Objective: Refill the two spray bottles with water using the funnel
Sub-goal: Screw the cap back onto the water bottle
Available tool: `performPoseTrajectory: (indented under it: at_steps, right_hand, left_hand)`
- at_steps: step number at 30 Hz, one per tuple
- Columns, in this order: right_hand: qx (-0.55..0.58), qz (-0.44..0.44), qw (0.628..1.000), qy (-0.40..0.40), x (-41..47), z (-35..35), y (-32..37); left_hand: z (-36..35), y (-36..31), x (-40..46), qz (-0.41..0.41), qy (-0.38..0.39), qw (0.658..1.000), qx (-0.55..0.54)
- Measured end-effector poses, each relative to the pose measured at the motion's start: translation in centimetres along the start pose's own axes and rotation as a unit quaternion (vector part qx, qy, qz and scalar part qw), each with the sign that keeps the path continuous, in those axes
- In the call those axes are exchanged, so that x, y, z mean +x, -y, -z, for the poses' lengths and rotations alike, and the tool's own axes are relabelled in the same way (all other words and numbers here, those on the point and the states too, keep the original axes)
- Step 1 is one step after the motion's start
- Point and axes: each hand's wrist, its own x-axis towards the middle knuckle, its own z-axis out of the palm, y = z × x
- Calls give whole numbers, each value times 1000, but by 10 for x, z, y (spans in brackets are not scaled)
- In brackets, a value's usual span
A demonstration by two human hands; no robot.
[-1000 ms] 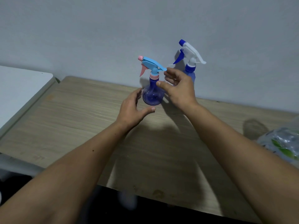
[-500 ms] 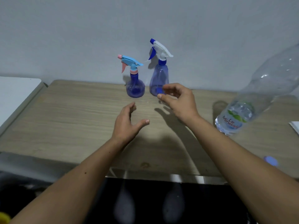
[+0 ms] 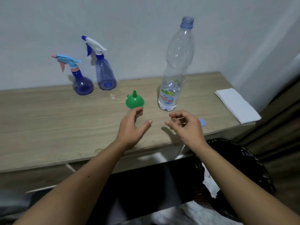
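Wood bench (image 3: 48, 120): funnel (image 3: 134, 102) inverted at 12 o'clock of left hand (image 3: 132, 127), fingers loose, poised to take it; right hand (image 3: 186, 125) loosely curled, empty.

Plain pale grey-blue painted wall (image 3: 146, 21) behind, meeting a second wall at the right corner. Light wood-grain laminate table (image 3: 48, 120) butts against it, long edge toward camera. Folded white paper napkin (image 3: 237, 104) at the table's right end. Black mesh waste bin (image 3: 240, 168) lined with a black bag below the table's front right corner. Dim, even light.
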Motion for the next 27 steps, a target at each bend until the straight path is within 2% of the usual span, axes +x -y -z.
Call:
performPoseTrajectory:
  at_steps: [4,7,12,20,27]
  right_hand:
    - [-63,-7,995,-77,-5,42,-38]
    - [-97,-21,989,-107,-1,65,-59]
    - [-114,-41,987,-108,11,82,-78]
    - [-181,-27,979,-88,25,81,-94]
    - [-116,-22,988,-97,33,83,-84]
  left_hand:
    - [-28,-41,31,-17,5,999,-31]
    - [-40,-66,64,-43,-13,998,-51]
    - [-47,-99,112,-61,-54,992,-100]
    - [-54,-110,133,-57,-29,987,-144]
    - [-56,-109,131,-59,-42,989,-132]
